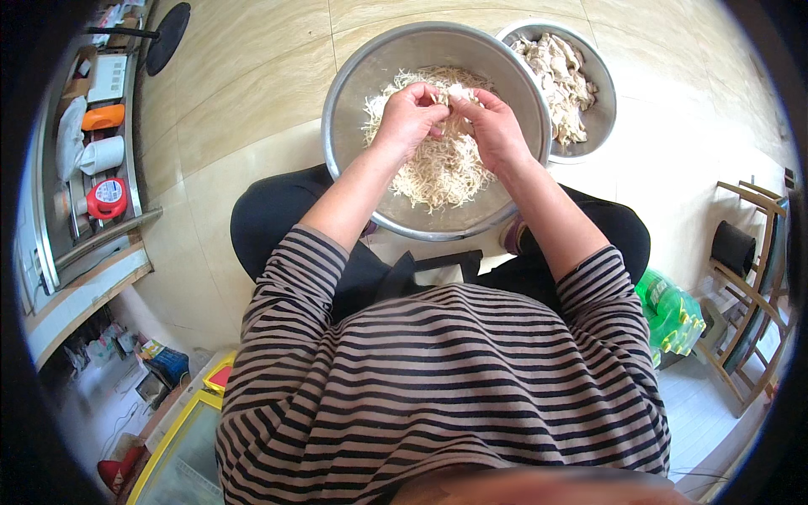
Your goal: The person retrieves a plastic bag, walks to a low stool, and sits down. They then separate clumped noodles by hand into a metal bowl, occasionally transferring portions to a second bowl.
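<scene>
Both hands are over a large stainless steel basin [353,107] between my knees. My left hand [410,113] pinches one side of a small pale piece of shredded meat [459,93], perhaps chicken. On its other side, my right hand [495,123] grips the same piece between thumb and fingers. Below them, a heap of thin pale shreds [442,170] covers the basin's bottom. A smaller metal bowl [607,104] stands against the basin's right side. It holds larger, unshredded pale meat pieces [558,76].
Green plastic bottles [672,312] stand by my right side, near a wooden chair [751,284]. At left, a shelf carries a red bottle [107,199], an orange bottle [103,117] and a white jug [102,155]. A yellow-framed glass-topped case [183,454] sits at lower left.
</scene>
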Demonstrator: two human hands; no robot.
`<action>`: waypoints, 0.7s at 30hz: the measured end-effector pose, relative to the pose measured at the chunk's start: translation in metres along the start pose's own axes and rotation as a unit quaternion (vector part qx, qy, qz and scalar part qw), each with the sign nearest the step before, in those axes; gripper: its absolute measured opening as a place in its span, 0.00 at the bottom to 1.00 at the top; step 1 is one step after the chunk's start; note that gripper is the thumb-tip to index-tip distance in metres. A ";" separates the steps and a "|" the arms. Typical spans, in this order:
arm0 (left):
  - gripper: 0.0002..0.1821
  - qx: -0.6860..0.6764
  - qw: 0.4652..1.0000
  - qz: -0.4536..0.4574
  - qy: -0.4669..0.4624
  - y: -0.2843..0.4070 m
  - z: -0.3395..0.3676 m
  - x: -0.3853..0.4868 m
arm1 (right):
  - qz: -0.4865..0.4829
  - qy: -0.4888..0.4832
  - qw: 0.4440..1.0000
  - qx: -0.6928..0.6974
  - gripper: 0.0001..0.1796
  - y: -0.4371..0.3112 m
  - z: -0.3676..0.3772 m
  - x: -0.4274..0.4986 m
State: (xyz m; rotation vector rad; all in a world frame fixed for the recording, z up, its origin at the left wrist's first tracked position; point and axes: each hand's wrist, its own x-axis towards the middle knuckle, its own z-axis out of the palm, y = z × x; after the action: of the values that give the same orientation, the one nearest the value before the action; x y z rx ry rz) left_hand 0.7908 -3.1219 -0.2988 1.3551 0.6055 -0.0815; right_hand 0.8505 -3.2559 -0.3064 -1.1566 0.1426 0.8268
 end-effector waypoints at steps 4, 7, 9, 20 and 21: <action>0.11 -0.029 0.998 -0.021 -0.045 0.000 -0.006 0.002 | -0.008 0.008 1.000 -0.005 0.12 0.002 -0.001 0.001; 0.12 -0.050 0.997 -0.024 -0.050 0.001 -0.007 0.002 | -0.038 0.007 0.999 -0.039 0.12 0.002 -0.001 0.002; 0.12 -0.041 0.998 -0.026 -0.046 0.004 -0.007 0.003 | -0.040 0.006 0.997 -0.068 0.12 0.002 -0.001 0.003; 0.12 0.053 0.998 -0.023 -0.018 -0.002 -0.010 0.006 | -0.037 0.019 0.986 -0.160 0.12 0.003 0.003 0.003; 0.12 0.061 0.998 -0.012 -0.019 -0.001 -0.011 0.006 | -0.033 0.021 0.987 -0.156 0.12 0.002 0.003 0.002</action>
State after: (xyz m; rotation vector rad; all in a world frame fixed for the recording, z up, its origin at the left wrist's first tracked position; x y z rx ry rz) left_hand 0.7917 -3.1107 -0.3036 1.4619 0.5922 -0.1652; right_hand 0.8498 -3.2516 -0.3081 -1.4667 0.0082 0.7843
